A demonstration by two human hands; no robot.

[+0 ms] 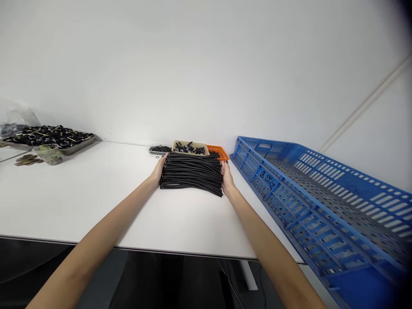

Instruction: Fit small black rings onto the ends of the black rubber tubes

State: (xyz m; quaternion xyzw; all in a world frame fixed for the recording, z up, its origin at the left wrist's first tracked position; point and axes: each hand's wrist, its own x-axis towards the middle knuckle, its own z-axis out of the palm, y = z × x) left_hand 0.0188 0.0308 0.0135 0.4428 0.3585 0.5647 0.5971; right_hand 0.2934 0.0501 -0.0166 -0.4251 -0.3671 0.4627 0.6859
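A stack of several black rubber tubes (192, 173) lies on the white table (96, 193), their lengths running left to right. My left hand (160, 168) presses flat against the left ends of the tubes, fingers stretched out. My right hand (227, 177) presses against the right ends in the same way. Both arms reach far forward across the table. The stack is squeezed between the two palms and rests on the tabletop.
A large blue perforated crate (322, 201) lies to the right. Behind the tubes stand a beige box (189, 148) of black parts, an orange basket (219, 151) and a small tray (159, 149). At far left are a metal tray (48, 136) of black rings, a clear cup (50, 153).
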